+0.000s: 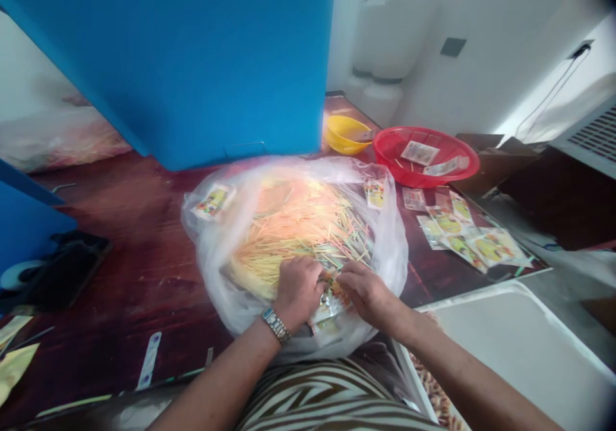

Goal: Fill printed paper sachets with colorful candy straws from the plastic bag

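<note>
My left hand (299,292), with a metal-band watch (276,325) on its wrist, and my right hand (369,294) are close together at the near side of a large clear plastic bag (212,290). Their fingers are closed on a small printed packet (331,308), one hand on each side of its top. Whether anything is inside the packet is hidden. The bag lies wide open, full of thin straw-like sticks (293,226) in yellow, orange, pink and green. Two more printed packets rest on the bag's rim, a left one (214,201) and a right one (375,194).
Several printed packets (474,242) lie right of the bag. Behind them stand a red basket (436,177) holding packets and a yellow basket (344,137). A blue panel (231,65) rises behind the bag. A white-rimmed surface (505,335) is at the near right, a black object (81,264) at left.
</note>
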Tool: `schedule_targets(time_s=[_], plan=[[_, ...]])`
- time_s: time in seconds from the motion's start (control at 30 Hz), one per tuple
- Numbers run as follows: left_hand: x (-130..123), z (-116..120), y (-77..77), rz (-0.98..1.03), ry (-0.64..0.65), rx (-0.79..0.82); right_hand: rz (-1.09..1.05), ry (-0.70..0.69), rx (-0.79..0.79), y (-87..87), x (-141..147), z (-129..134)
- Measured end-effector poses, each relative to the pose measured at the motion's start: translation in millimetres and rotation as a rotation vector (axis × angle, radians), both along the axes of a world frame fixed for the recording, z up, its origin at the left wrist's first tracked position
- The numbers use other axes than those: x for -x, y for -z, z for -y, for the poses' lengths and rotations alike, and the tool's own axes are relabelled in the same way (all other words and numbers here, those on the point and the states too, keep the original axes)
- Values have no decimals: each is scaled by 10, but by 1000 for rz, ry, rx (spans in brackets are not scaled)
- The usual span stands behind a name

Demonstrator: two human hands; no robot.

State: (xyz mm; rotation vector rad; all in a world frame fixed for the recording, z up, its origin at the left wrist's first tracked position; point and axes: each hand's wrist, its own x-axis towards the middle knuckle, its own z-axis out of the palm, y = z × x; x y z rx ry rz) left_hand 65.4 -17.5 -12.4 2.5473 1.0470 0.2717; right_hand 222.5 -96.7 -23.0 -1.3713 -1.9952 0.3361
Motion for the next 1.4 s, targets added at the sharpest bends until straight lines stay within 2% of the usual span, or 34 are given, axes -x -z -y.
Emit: schedule_targets(time_s=[0.07,0.17,0.27,0.37,0.43,0.53,0.63,0.7,0.77,0.9,0.97,1.07,1.13,1.2,1.23,1.33,1.4], plan=[[-16,22,2,-47,11,-28,28,26,-20,22,-1,29],[-26,-6,-12,-61,22,43,11,53,-53,-21,-14,68],[11,-71,-57,93,28,167,-105,177,-169,-129,-75,88],[83,-134,-118,284,112,279,-83,247,-290,-274,-165,88],[126,-163,-147,342,177,289,-12,192,-329,-362,-202,79],[164,-165,-158,393,213,220,83,30,-328,-470,-188,53],[176,-115,-139,466,215,115,113,-155,-218,-587,-114,29],[184,-72,-121,532,219,74,125,-218,-140,-690,-77,32],[201,-38,-106,633,197,81,174,-173,-148,-808,-74,62],[221,-10,-125,857,144,143,208,149,-318,-975,-75,173],[199,-2,-151,931,159,124,175,211,-315,-965,1,209],[132,16,-158,982,181,71,161,196,-301,-821,133,166],[98,29,-124,922,121,87,168,249,-342,-686,79,48],[91,40,-77,732,97,98,194,369,-356,-564,-171,-148],[96,47,-56,592,126,87,225,436,-336,-513,-362,-273],[120,78,-28,184,289,15,388,644,-80,-407,-1025,-689],[126,100,-30,49,335,4,521,728,140,-373,-1359,-935]])
